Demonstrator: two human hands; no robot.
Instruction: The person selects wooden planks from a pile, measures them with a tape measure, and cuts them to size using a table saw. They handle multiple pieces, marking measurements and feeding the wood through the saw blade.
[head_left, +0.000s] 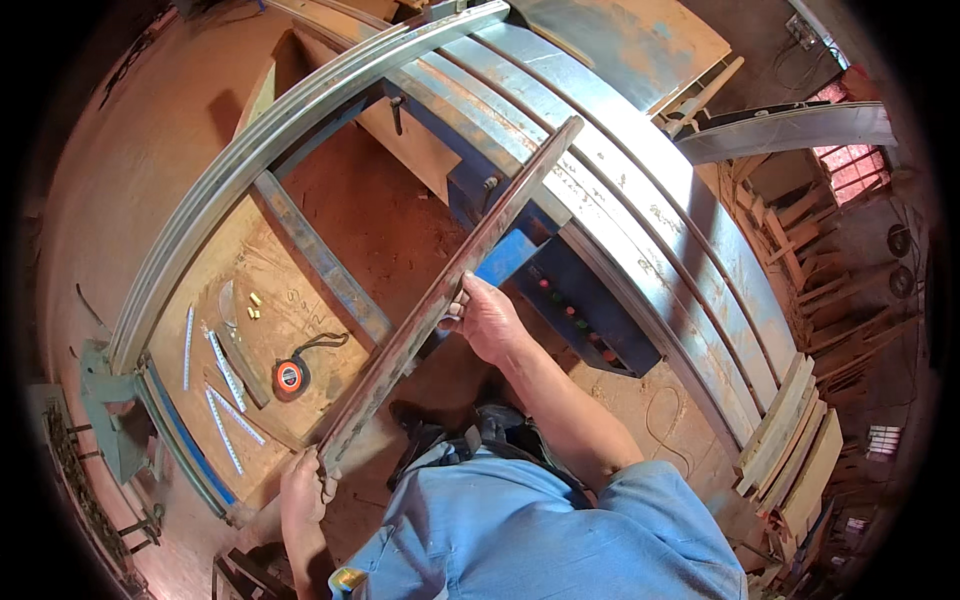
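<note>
A long, narrow, brownish strip of wood (421, 313) runs diagonally in front of me, from low left up to the metal table at upper right. My left hand (304, 487) is closed around its near end. Farther along, my right hand (487, 318) grips its right edge, thumb on top and fingers curled against the side. The far end reaches over the edge of the machine's grey metal table (640, 190). Left of the strip lies a wooden board (240, 270) bearing an orange-and-black tape measure (289, 377) and several white marked measuring pieces (233, 430).
A long metal rail (210, 200) curves along the left and far side of the machine. A blue control box with coloured buttons (575, 320) hangs below the metal table. Stacked wooden planks (790, 440) stand at right, with more timber beyond. Reddish dust covers the floor (370, 210).
</note>
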